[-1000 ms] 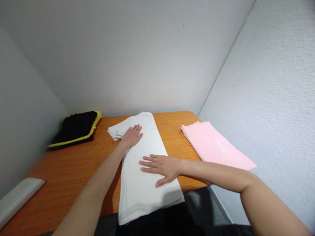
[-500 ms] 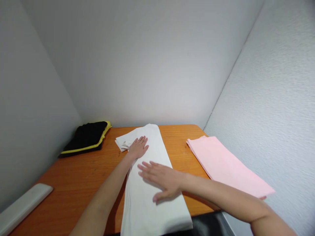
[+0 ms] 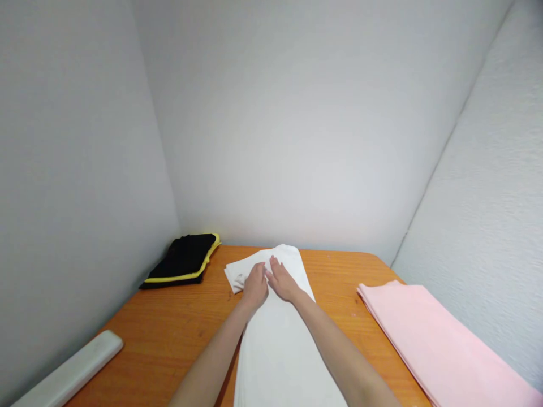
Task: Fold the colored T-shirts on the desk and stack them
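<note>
A long white folded garment [image 3: 280,350] runs from the near edge of the table toward the back wall. A short sleeve-like flap with a small crumpled part sticks out at its far left. My left hand [image 3: 255,287] rests on the cloth beside that crumpled part, fingers bent slightly downward and close together. Right beside it my right hand [image 3: 283,281] lies palm down on the white cloth, its fingers stretched out toward the wall. The fingertips of both hands almost meet. The near end of the garment runs out of view.
A black and yellow folded cloth [image 3: 186,257] lies at the back left of the wooden table [image 3: 169,322]. At the right is a pink folded cloth [image 3: 441,339]. A long white object [image 3: 76,367] lies at the left front. Walls [image 3: 288,124] enclose the table.
My right hand has slid forward along the white garment to beside my left hand. My left hand has turned, its fingers less spread. The camera view has tilted up and shifted left.
</note>
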{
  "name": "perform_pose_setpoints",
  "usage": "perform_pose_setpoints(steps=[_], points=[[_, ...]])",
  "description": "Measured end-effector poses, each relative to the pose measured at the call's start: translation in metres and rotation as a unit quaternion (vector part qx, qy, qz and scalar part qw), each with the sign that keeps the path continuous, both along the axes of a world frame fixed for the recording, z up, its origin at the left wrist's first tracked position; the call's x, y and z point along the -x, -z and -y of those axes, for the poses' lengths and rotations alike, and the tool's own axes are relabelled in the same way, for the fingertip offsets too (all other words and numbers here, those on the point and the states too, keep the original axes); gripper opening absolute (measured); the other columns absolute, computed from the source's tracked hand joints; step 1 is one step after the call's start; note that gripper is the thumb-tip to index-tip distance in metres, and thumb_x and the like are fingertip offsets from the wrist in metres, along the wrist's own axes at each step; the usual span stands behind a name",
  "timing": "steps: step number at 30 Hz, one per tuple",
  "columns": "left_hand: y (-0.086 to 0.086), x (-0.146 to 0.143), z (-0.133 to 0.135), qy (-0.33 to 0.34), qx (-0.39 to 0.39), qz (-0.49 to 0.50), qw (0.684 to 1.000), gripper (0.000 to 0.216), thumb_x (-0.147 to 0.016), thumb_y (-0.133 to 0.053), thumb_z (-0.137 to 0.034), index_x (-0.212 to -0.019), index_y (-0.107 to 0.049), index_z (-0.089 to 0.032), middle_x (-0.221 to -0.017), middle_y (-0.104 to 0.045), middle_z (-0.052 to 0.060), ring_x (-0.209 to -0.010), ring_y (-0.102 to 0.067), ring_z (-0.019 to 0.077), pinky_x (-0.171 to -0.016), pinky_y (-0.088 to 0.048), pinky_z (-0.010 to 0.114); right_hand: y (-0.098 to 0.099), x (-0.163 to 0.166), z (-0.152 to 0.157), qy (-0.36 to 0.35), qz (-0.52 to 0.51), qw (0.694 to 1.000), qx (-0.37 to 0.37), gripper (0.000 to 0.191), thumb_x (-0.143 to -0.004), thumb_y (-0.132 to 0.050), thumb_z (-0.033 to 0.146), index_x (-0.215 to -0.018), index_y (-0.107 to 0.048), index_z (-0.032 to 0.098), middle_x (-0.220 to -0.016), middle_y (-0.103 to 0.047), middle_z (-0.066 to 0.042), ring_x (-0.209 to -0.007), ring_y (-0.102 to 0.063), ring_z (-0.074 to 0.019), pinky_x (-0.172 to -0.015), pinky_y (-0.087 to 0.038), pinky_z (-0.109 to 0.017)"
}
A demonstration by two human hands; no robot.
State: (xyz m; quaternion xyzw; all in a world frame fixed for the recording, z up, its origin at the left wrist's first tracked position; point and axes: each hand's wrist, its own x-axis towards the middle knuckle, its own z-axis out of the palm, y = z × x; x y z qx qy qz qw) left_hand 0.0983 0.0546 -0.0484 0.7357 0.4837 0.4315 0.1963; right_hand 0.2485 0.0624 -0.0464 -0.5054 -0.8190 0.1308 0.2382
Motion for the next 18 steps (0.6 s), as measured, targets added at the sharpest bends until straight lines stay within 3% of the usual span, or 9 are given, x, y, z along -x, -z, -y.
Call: perform_pose_setpoints(steps=[4, 6, 9, 12, 15, 18], points=[[0.006, 0.005, -0.021, -0.1, 0.04, 0.079, 0.991, 0.033, -0.085, -0.039, -0.009, -0.114, -0.05, -0.019, -0.117, -0.061, 0.011, -0.111, -0.06, 0.0157, -0.095, -0.048, 0.032, 0.003, 0.005, 0.003, 0.029, 0.094, 0.995, -0.034, 0.091, -0.094, -0.022, 0.068, -0.15, -0.014, -0.004, -0.156, -0.003, -0.02, -0.145, 0.002, -0.0271, -0.118, -0.003, -0.044], [0.002, 0.008, -0.033, -0.124, 0.066, 0.09, 0.986, 0.028, -0.083, -0.042, -0.009, -0.108, -0.051, -0.02, -0.109, -0.064, 0.009, -0.099, -0.066, 0.0146, -0.085, -0.052, 0.029, 0.001, 0.008, 0.005, 0.034, 0.142, 0.989, -0.039, 0.097, -0.089, -0.032, 0.071, -0.149, -0.021, -0.004, -0.156, -0.002, -0.021, -0.145, 0.003, -0.0306, -0.117, 0.002, -0.046], [-0.011, 0.024, -0.048, -0.154, 0.093, 0.069, 0.981, 0.028, -0.082, -0.044, -0.009, -0.106, -0.052, -0.021, -0.106, -0.066, 0.007, -0.087, -0.068, 0.0134, -0.076, -0.053, 0.027, -0.004, 0.011, 0.008, 0.036, 0.181, 0.983, -0.019, 0.096, -0.089, -0.029, 0.073, -0.149, -0.025, -0.001, -0.156, -0.006, -0.019, -0.145, 0.004, -0.0314, -0.117, 0.004, -0.047], [-0.025, 0.053, -0.053, -0.192, 0.111, -0.002, 0.975, 0.026, -0.081, -0.046, -0.011, -0.103, -0.055, -0.02, -0.111, -0.066, 0.008, -0.102, -0.065, 0.0179, -0.087, -0.049, 0.031, -0.008, 0.011, 0.01, 0.038, 0.19, 0.981, -0.002, 0.097, -0.088, -0.023, 0.076, -0.151, -0.02, 0.002, -0.157, -0.006, -0.016, -0.145, 0.003, -0.0318, -0.116, 0.005, -0.048], [-0.033, 0.082, -0.049, -0.239, 0.136, -0.099, 0.956, 0.022, -0.081, -0.051, -0.019, -0.101, -0.058, -0.013, -0.116, -0.064, 0.017, -0.118, -0.055, 0.0295, -0.1, -0.039, 0.041, -0.01, 0.011, 0.011, 0.041, 0.188, 0.981, 0.005, 0.1, -0.086, -0.021, 0.078, -0.152, -0.018, 0.004, -0.157, -0.005, -0.016, -0.145, 0.002, -0.0326, -0.116, 0.005, -0.049], [-0.035, 0.096, -0.043, -0.273, 0.169, -0.176, 0.93, 0.036, -0.083, -0.053, -0.034, -0.104, -0.059, -0.005, -0.117, -0.061, 0.027, -0.119, -0.053, 0.0386, -0.099, -0.037, 0.046, -0.013, 0.012, 0.012, 0.041, 0.188, 0.981, 0.018, 0.102, -0.084, -0.02, 0.081, -0.152, -0.017, 0.005, -0.157, -0.003, -0.015, -0.145, 0.003, -0.0325, -0.115, 0.007, -0.049]])
